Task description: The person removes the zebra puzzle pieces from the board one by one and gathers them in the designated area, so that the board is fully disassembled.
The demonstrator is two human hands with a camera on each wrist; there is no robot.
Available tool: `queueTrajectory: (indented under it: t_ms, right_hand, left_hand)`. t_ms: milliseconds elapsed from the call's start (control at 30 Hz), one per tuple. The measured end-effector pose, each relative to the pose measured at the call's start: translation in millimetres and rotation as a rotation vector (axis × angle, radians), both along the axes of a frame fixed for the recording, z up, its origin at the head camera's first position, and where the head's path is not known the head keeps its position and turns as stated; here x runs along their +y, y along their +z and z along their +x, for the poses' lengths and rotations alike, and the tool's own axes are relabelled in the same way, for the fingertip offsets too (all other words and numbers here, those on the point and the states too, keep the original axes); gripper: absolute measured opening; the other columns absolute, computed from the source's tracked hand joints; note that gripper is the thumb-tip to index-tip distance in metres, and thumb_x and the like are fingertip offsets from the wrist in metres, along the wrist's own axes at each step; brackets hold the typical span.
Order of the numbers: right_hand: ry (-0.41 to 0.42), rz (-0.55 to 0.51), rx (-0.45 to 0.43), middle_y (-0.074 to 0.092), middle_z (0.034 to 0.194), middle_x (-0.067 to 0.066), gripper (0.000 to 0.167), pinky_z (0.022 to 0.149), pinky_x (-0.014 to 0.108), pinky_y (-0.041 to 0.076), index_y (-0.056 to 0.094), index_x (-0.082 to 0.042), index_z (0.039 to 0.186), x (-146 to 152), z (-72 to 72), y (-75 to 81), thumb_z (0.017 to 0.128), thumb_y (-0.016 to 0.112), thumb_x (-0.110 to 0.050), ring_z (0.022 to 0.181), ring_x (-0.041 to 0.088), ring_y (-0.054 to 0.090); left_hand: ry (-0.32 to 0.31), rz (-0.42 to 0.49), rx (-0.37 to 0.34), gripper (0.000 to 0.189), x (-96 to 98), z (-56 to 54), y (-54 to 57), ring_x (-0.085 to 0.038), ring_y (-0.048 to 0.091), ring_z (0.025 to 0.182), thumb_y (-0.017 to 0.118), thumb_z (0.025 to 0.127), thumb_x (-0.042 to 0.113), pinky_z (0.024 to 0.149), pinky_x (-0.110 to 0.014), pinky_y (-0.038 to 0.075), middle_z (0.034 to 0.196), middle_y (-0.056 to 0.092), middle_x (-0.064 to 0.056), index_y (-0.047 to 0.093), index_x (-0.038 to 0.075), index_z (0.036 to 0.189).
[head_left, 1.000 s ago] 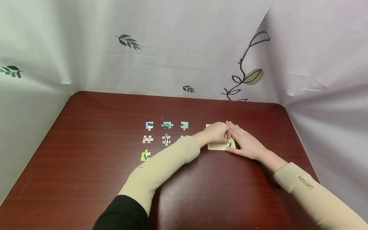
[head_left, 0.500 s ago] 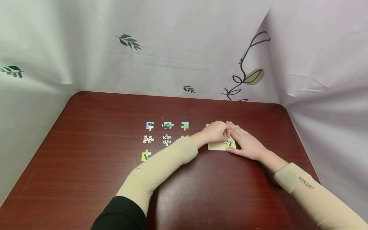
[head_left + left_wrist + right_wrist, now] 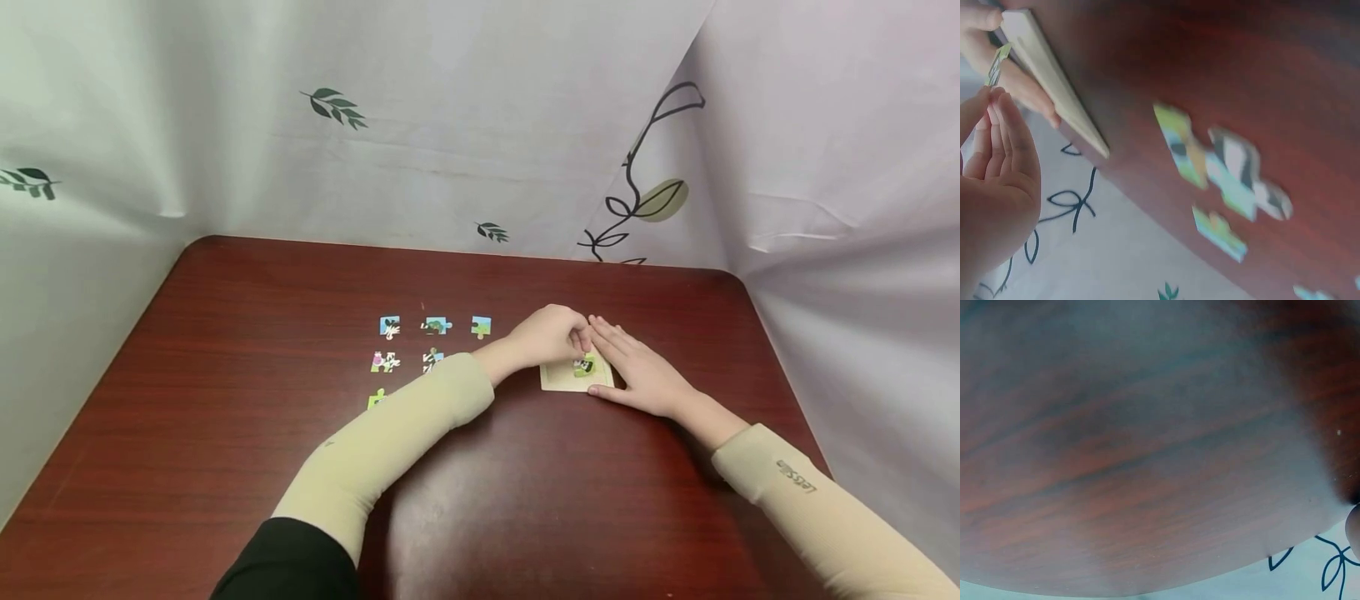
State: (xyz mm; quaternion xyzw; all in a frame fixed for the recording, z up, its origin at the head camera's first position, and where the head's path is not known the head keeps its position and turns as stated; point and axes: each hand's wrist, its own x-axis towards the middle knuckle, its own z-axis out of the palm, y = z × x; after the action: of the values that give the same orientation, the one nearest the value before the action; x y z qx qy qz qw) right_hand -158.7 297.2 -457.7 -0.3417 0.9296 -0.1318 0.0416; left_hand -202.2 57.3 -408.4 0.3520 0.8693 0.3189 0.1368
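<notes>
In the head view my left hand (image 3: 551,335) pinches a green jigsaw piece (image 3: 585,365) with a black-and-white animal on it. The piece is over a pale square puzzle board (image 3: 557,380). The left wrist view has the jigsaw piece (image 3: 997,65) raised between thumb and fingertips, apart from the board (image 3: 1047,69). My right hand (image 3: 648,375) rests along the board's right edge, fingers extended and thumb at the near corner. The left hand covers the board's far left part. Only a sliver of the right hand (image 3: 1354,532) shows in the right wrist view.
Left of the board, several loose jigsaw pieces lie in rows, among them a blue-and-green piece (image 3: 482,326), a turtle-like piece (image 3: 437,326) and a pink-and-white piece (image 3: 386,361). My left sleeve (image 3: 397,433) hides part of the rows. A patterned curtain (image 3: 450,125) borders the dark red table (image 3: 525,492).
My left hand has moved slightly left and away from the right hand, bringing the green jigsaw piece toward the board's middle. The left forearm shifted left too. My right hand has stayed in place.
</notes>
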Motion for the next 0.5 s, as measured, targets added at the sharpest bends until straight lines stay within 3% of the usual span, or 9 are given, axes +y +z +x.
queueTrajectory:
  t_ms: [300,500]
  right_hand:
    - [-0.016,0.019,-0.018,0.021,0.176,0.019,0.099,0.135,0.047,0.017,0.026,0.001,0.166,-1.4,-0.3,1.9,0.094,0.077,-0.045,0.164,0.037,0.022]
    - [-0.015,0.035,-0.023,0.020,0.177,0.019,0.100,0.135,0.046,0.016,0.025,0.001,0.167,-1.7,0.2,1.8,0.095,0.076,-0.047,0.164,0.037,0.021]
  left_hand:
    - [-0.025,-0.010,-0.032,0.004,-44.7,1.5,15.9,-0.011,0.071,0.082,0.075,0.091,0.008,0.076,-0.016,0.054,0.089,0.078,-0.002,0.079,0.011,0.092]
    - [-0.048,-0.042,-0.062,0.008,-74.1,10.0,22.1,-0.009,0.071,0.079,0.075,0.091,0.005,0.076,-0.018,0.055,0.085,0.078,0.000,0.079,0.013,0.088]
